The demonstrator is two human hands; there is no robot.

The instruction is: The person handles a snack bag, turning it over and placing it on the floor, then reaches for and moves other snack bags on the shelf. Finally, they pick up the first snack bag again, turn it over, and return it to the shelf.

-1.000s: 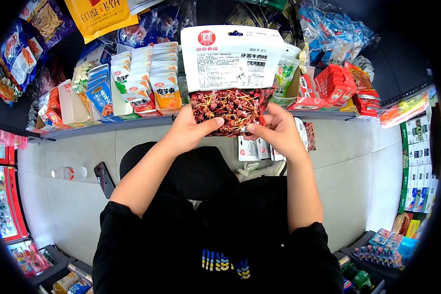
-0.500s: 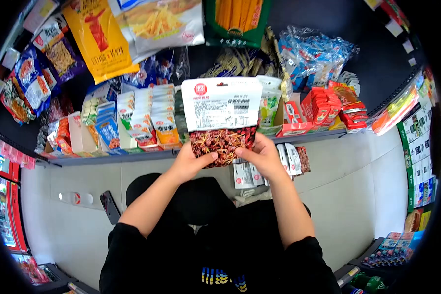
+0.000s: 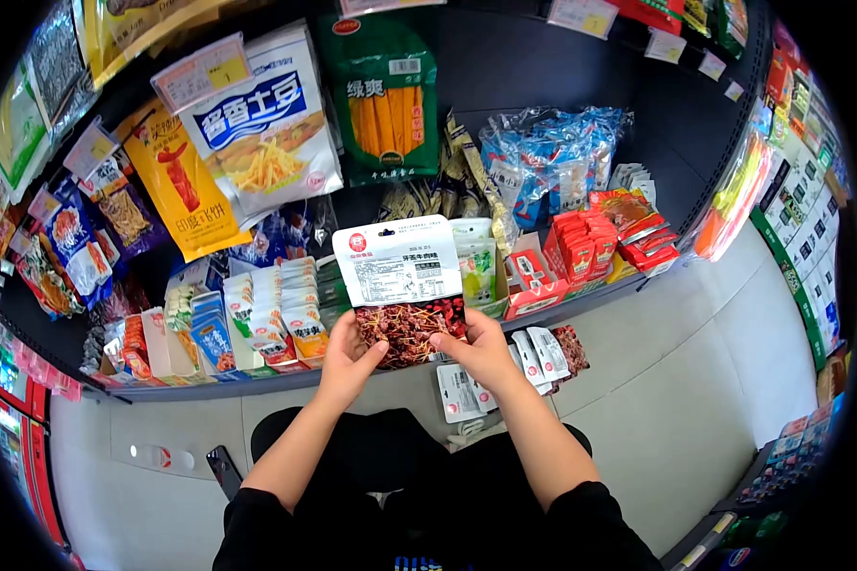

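stocked shop shelf (image 3: 371,373) fills the far view. both hands raise a snack packet (image 3: 402,285) before it: left hand (image 3: 349,349) in a pinching grip on its lower left corner, right hand (image 3: 481,349) clasping its lower right.

Snack pouch (image 3: 402,285) upright, white label (back side), red contents

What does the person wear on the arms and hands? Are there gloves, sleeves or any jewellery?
The left hand and the right hand are bare: no gloves, and no ring or watch shows. The forearms are uncovered too. The left sleeve and the right sleeve are plain black cloth, pushed up to about the elbows.
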